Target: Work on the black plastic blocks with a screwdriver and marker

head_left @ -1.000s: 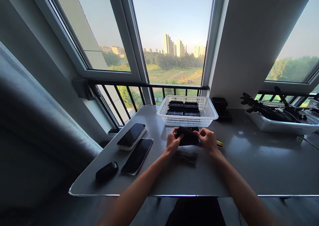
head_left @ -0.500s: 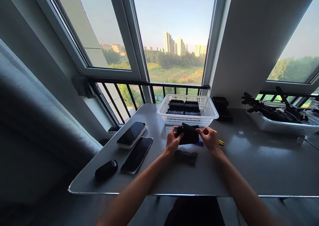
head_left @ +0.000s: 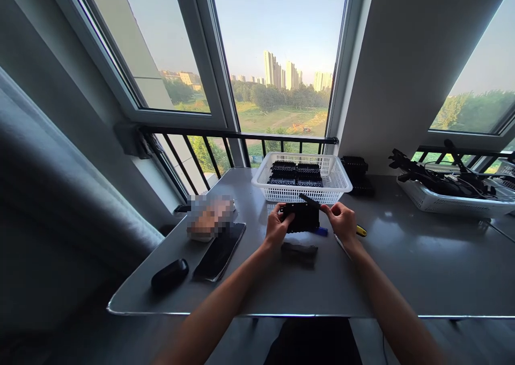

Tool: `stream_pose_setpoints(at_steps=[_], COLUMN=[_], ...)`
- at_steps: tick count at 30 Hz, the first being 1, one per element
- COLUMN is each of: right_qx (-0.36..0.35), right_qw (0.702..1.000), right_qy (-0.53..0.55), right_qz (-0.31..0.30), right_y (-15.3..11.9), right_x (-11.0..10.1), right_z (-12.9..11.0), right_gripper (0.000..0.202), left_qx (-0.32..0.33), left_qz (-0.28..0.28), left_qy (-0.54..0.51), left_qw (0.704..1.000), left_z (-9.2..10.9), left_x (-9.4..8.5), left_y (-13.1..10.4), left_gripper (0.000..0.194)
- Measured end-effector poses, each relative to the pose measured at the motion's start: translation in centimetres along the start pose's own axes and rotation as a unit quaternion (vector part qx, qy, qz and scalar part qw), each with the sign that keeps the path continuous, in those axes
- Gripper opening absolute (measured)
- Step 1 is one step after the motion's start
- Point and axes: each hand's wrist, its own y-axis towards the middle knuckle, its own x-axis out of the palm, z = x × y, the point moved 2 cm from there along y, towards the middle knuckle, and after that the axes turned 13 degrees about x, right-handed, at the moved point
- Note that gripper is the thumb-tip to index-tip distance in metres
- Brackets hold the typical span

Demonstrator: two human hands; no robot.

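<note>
While the table is bearing a white basket near its far edge, the left hand is gripping a black block nearer the front edge — steadiness probably mattering most — and the right hand is pinching a thin strip.

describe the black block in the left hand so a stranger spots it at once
On the grey table, find the white basket before the middle window. Nearer the viewer, the left hand holds the black block: broad and rectangular, unlike the slim black strip in the right hand.
</note>
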Motion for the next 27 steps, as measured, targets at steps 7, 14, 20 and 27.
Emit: stream_pose_setpoints(at_steps=[7, 14, 20, 27], right_qx=[0.018, -0.002, -0.016, -0.059], right_qw=[1.0, 0.998, 0.995, 0.992], right_qy=[0.003, -0.02, 0.047, 0.045], right_qz=[0.008, -0.053, -0.091, -0.103], right_y=[0.4, -0.6, 0.5, 0.5], right_x=[-0.9, -0.5, -0.8, -0.4], right_z=[-0.3, -1.8, -0.9, -1.0], right_gripper=[0.057, 0.049, 0.046, 0.048], left_qx=[0.017, 0.018, -0.008, 0.017], left_qz=[-0.025, -0.085, -0.054, -0.035], left_qy=[0.02, 0.035, -0.027, 0.004], left_qw=[0.999, 0.996, 0.998, 0.999], left_z=[0.0, 0.3, 0.5, 0.4], left_x=[0.2, 0.7, 0.5, 0.1], left_y=[-0.1, -0.7, -0.3, 0.0], left_gripper=[0.033, 0.031, 0.038, 0.047])
